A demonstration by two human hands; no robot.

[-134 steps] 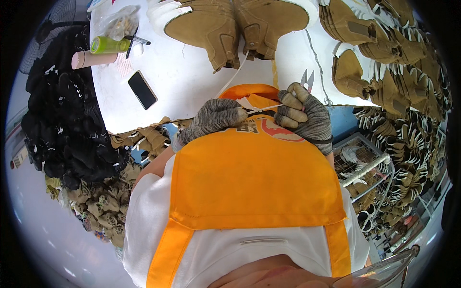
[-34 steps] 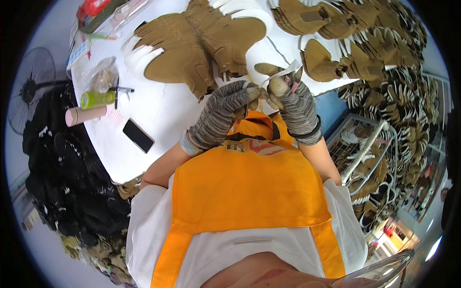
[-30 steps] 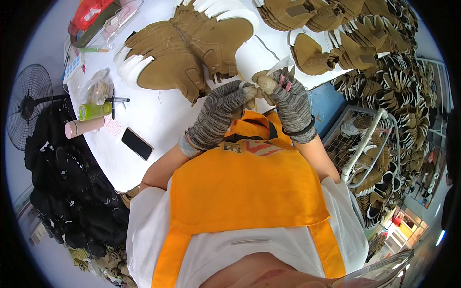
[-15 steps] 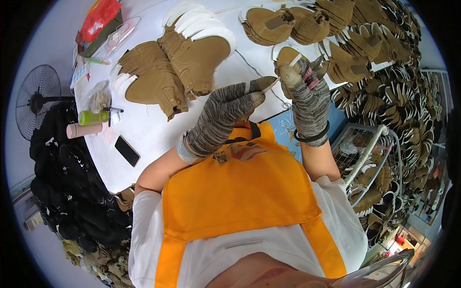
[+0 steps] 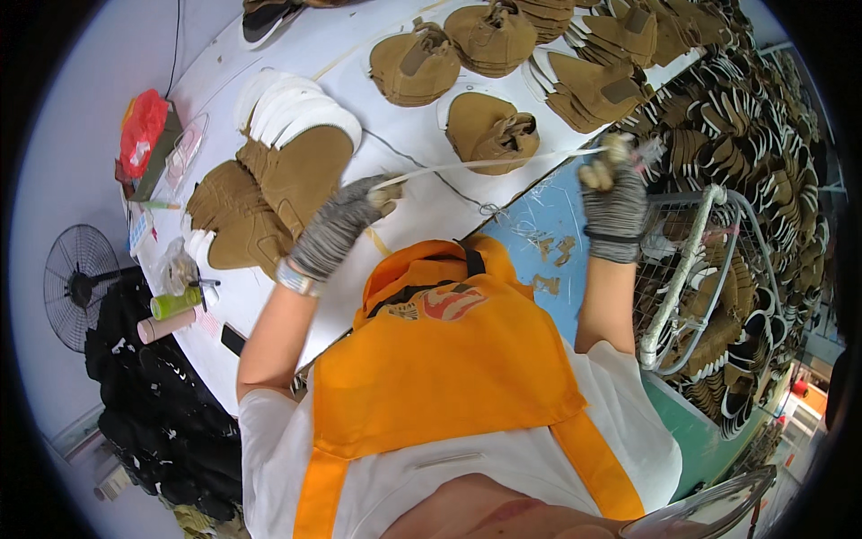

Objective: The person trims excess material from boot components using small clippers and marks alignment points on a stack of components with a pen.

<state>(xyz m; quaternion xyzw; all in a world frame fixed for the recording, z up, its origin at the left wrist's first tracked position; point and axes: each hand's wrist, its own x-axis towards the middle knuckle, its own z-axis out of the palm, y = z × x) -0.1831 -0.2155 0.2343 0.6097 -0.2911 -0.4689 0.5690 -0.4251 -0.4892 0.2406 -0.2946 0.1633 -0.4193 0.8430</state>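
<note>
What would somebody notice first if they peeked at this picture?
The bright orange apron fills the middle. Above it, two gloved hands are spread wide, the left hand and the right hand, with a pale strip stretched tight between them. All over the white table behind lie tan shoe uppers, and a wire basket stands at the right.

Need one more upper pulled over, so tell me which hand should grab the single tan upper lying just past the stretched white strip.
Probably the left hand. Both hands grip the white strip, but the left sits over the table near the tan upper; the right hand hangs by the wire basket.
</note>
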